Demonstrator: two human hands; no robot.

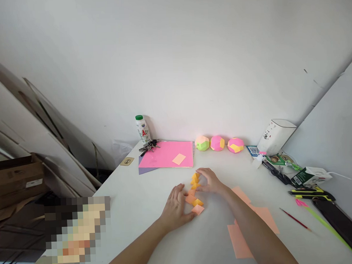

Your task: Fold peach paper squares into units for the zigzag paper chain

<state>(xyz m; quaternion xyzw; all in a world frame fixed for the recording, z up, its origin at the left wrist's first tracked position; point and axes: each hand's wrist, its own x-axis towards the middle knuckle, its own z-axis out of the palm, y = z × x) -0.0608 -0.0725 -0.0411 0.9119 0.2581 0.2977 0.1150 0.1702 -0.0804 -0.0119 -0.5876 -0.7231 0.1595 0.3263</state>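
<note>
mid-table, white table [138,211]. a cluster of small orange folded paper units [195,198] lies between both hands, near the centre.

left hand [176,208]: palm down, fingers spread and open, tips resting on the lower units, gripping nothing.
right hand [209,181]: fingers curled in to the top unit, touching it; cannot tell whether it pinches the paper or only steadies it.

progress, judged from the layout: the units sit edge to edge in a loose chain, a few joined or just abutting, no closed shape yet. flat orange sheets [241,238] lie unfolded under and beside the right forearm, so there is stock not yet folded. three finished paper balls [217,143] in pink, yellow and green stand in a row by the wall.

around: pink notebook [165,156] with a loose orange square on it, keys [149,146], small bottle [143,128], yellow-black cutter [311,194] well apart at right.
</note>
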